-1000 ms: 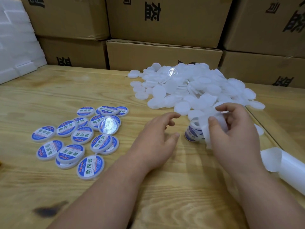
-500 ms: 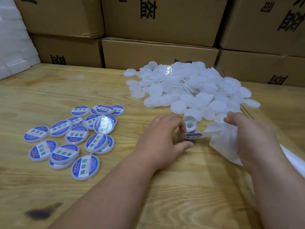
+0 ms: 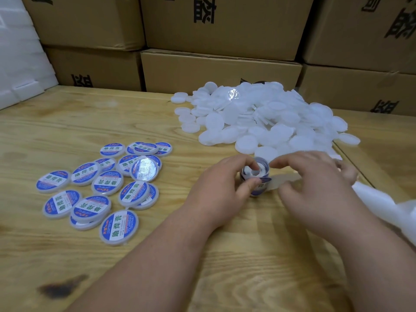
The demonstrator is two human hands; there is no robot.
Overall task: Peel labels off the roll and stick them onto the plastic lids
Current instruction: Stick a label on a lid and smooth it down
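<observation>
Our right hand (image 3: pixel 315 188) has come in from the right to meet the label roll (image 3: pixel 256 176) at frame centre; its grip is blurred, we cannot tell. Our left hand (image 3: pixel 222 190) pinches the roll. Labelled lids (image 3: pixel 90 190) lie left; many blank lids (image 3: pixel 258 115) remain.

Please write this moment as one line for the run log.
left hand: holds label roll | right hand: at backing strip, grip unclear | labelled lids: left | blank lids: piled behind

right hand (image 3: pixel 315 183) moved in beside the label roll (image 3: pixel 256 176), left hand (image 3: pixel 225 188) now gripping it
</observation>
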